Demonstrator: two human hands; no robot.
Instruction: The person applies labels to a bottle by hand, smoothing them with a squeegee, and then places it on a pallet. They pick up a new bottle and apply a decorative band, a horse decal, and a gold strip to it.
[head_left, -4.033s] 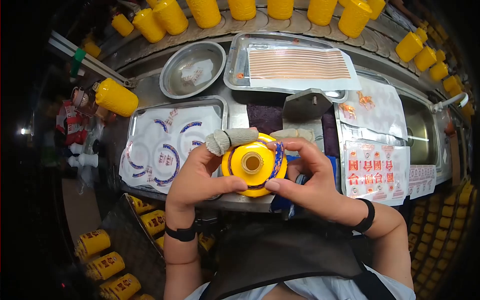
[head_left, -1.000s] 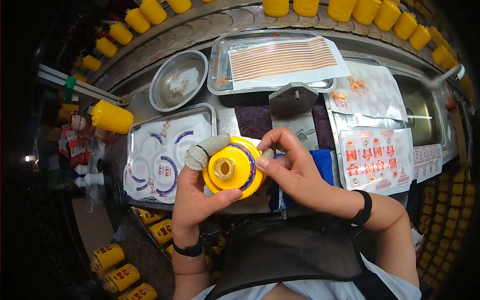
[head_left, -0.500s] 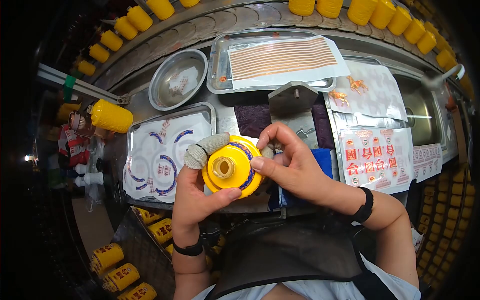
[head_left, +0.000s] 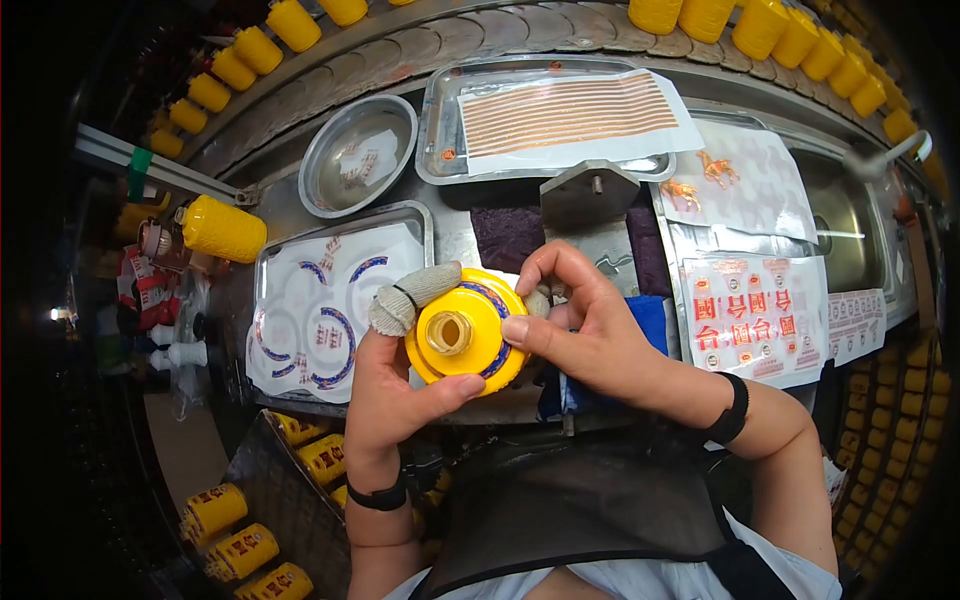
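Note:
In the head view, a yellow bottle [head_left: 425,362] is tilted so that its open, unglazed-looking neck faces me. My left hand [head_left: 400,385] is closed around its left side, the thumb on the near edge and a grey finger cover on a finger along the far side. My right hand [head_left: 575,325] grips the right side, its thumb tip pressed on a blue patterned band [head_left: 503,345] that curves around the bottle's shoulder. The fingers behind the bottle are partly hidden. To the left, similar blue curved decals [head_left: 338,340] lie on a sheet in a metal tray [head_left: 428,235].
A round metal basin [head_left: 312,185] holds water and a paper piece. Striped decals [head_left: 580,115] lie on a back tray. Red-lettered sheets [head_left: 755,315] sit right, beside a sink [head_left: 850,215]. A metal bracket [head_left: 590,195] stands centrally. Yellow bottles [head_left: 760,27] line a curved conveyor [head_left: 480,45].
The bottles on the curved conveyor at the back have shifted to the right. Both hands and the held bottle stay nearly in place.

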